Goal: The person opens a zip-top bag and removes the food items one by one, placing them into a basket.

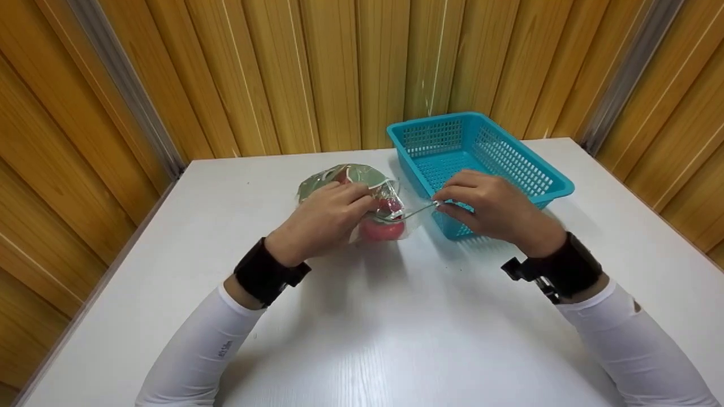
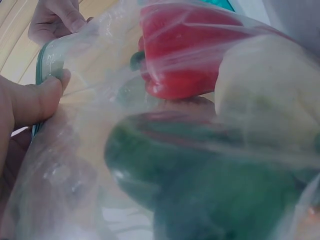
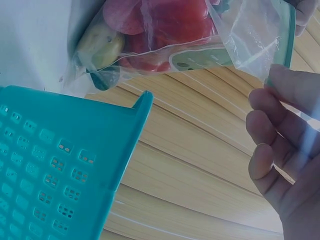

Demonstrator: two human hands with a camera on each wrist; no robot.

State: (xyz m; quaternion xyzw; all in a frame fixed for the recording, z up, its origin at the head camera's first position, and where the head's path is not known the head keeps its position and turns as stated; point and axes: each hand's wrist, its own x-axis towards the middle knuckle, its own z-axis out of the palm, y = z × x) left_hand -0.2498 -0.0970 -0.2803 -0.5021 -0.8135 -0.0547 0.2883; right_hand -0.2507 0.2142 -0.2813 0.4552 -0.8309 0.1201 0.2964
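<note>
A clear zip bag [image 1: 362, 175] with a green zip strip stands on the white table, bulging with vegetables. Inside, the left wrist view shows a red bell pepper [image 2: 185, 55], a dark green bell pepper [image 2: 200, 175] and a pale, roundish piece [image 2: 270, 90]. My left hand [image 1: 325, 217] pinches the bag's top edge, the thumb lying along the green strip [image 2: 38, 70]. With thumb and index finger, my right hand [image 1: 486, 203] pinches the right end of the strip. The strip is stretched between both hands.
Behind and beside my right hand stands a turquoise plastic basket [image 1: 481, 120] with slotted walls, close to the bag's right side. The white table [image 1: 362, 350] ends at a wood-look panel wall [image 1: 328, 73] at the back.
</note>
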